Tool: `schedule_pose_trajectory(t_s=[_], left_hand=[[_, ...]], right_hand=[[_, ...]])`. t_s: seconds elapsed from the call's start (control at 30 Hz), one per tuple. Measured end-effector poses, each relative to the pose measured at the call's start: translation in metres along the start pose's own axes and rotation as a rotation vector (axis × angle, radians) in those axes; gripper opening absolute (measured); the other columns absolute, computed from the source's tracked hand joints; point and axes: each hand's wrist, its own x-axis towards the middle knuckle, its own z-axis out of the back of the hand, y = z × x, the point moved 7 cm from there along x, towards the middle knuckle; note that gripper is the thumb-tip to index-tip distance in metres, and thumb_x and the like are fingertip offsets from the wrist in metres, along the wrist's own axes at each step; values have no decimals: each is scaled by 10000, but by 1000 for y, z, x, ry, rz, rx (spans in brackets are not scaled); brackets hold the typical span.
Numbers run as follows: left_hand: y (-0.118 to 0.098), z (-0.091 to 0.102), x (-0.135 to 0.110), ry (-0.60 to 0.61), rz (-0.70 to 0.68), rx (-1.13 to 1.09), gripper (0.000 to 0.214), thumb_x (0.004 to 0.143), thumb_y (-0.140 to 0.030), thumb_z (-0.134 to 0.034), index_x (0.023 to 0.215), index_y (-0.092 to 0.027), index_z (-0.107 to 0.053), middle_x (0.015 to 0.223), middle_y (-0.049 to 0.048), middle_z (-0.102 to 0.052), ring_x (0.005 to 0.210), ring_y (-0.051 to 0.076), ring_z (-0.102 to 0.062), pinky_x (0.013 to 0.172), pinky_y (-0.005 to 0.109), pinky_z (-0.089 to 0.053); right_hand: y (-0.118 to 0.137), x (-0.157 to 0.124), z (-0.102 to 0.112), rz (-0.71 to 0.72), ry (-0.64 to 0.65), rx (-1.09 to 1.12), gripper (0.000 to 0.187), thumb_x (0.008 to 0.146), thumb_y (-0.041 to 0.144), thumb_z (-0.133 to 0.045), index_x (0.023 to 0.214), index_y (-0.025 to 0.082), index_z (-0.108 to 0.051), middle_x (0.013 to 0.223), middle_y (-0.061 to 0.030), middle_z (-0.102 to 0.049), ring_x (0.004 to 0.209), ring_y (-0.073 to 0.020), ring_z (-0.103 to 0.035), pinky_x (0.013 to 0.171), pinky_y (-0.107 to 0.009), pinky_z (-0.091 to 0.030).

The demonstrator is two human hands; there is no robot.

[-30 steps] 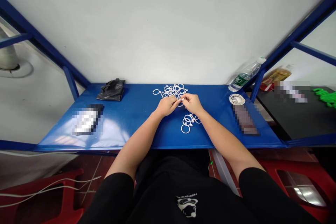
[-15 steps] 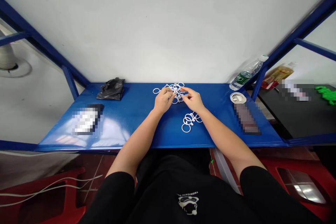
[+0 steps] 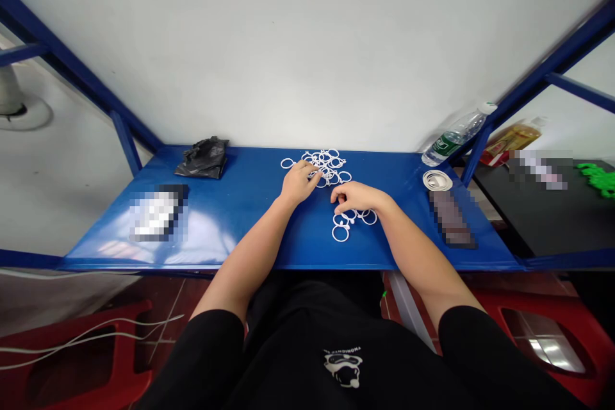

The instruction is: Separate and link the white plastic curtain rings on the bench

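Observation:
White plastic rings with small knobs, like curtain rings, lie in a loose pile (image 3: 332, 155) near the wall on the blue tabletop. My left hand (image 3: 298, 182) lies at the pile's near left side. Its fingers stretch over the rings and touch them, with rings showing between fingers and thumb. Closer to me is a smaller group of the same rings (image 3: 341, 233). Just above that group is my right hand (image 3: 358, 196), fingers bent downward and thumb apart from them. I see nothing held in it, and it partly covers the group's far side.
A black plastic bag (image 3: 204, 159) and a blurred dark-edged item (image 3: 158, 213) lie at left. A water bottle (image 3: 456, 136), a coiled white cable (image 3: 437, 180) and a blurred brown item (image 3: 450, 218) stand or lie at right. Blue metal posts (image 3: 127, 144) frame the table.
My right hand has moved from the pile toward me, down to the smaller group of rings. My left hand has stayed at the pile, its fingers somewhat flatter.

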Motion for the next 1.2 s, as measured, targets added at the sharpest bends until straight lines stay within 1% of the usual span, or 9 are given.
schedule_pose_trajectory(t_s=[0.13,0.27,0.4,0.5,0.73,0.87,0.93,1.07,1.2], left_hand=[[-5,-2,0,47,-23,-29,217,1024,-347,-646,1094,-217,-805,1128,83,-742,1056,222,-695,898,334,-571],[-9,-2,-1,78,-23,-33,207,1026,-340,-639,1067,-219,-803,1117,69,-755,1029,209,-700,883,320,-571],[-13,-1,-1,103,-28,-33,200,1025,-342,-646,1039,-216,-800,1094,60,-763,1005,198,-704,863,307,-563],[-14,-3,-1,116,-43,-28,197,1026,-343,-646,1016,-222,-801,1067,57,-770,1018,204,-704,870,312,-556],[-13,-4,-2,98,-95,-41,245,1025,-380,-657,1133,-201,-783,1105,74,-761,933,178,-699,854,302,-552],[-23,-1,-5,100,-180,-80,386,986,-466,-720,1269,-204,-742,1188,85,-739,820,149,-677,819,297,-562],[-31,-3,-7,123,-242,-103,427,960,-509,-751,1282,-230,-740,1213,83,-728,873,159,-693,809,289,-565],[-40,-12,-10,166,-335,-138,301,968,-514,-743,1079,-239,-795,1116,80,-737,998,187,-714,838,291,-564],[-34,-14,-7,159,-262,-159,294,982,-502,-727,992,-211,-768,1065,70,-759,896,167,-710,775,275,-536]], right_hand=[[-6,-2,10,-36,-78,50,421,775,468,-857,1121,239,-786,915,-12,-781,735,-167,-686,659,-286,-482],[-13,-6,10,-41,69,94,566,664,495,-929,1150,241,-787,921,-9,-783,765,-180,-696,669,-286,-491],[-14,-5,7,-49,112,66,332,713,461,-885,965,254,-824,880,-9,-786,765,-186,-693,675,-291,-480],[-11,-1,7,-15,36,65,171,777,417,-820,808,250,-803,859,-11,-788,763,-183,-684,688,-297,-471],[-25,13,24,89,-369,259,206,835,400,-699,851,198,-734,808,-19,-731,709,-159,-616,682,-294,-454],[-34,19,29,93,-583,377,232,825,426,-696,857,196,-703,782,-11,-699,676,-154,-574,650,-289,-441],[-34,23,25,93,-603,402,240,819,437,-705,854,200,-701,766,-6,-690,672,-153,-571,643,-287,-439],[-29,28,13,115,-530,463,276,779,464,-757,845,202,-703,751,0,-685,658,-151,-577,627,-285,-441],[-31,26,15,70,-564,529,281,750,459,-784,824,202,-698,707,3,-672,595,-143,-556,574,-281,-425]])
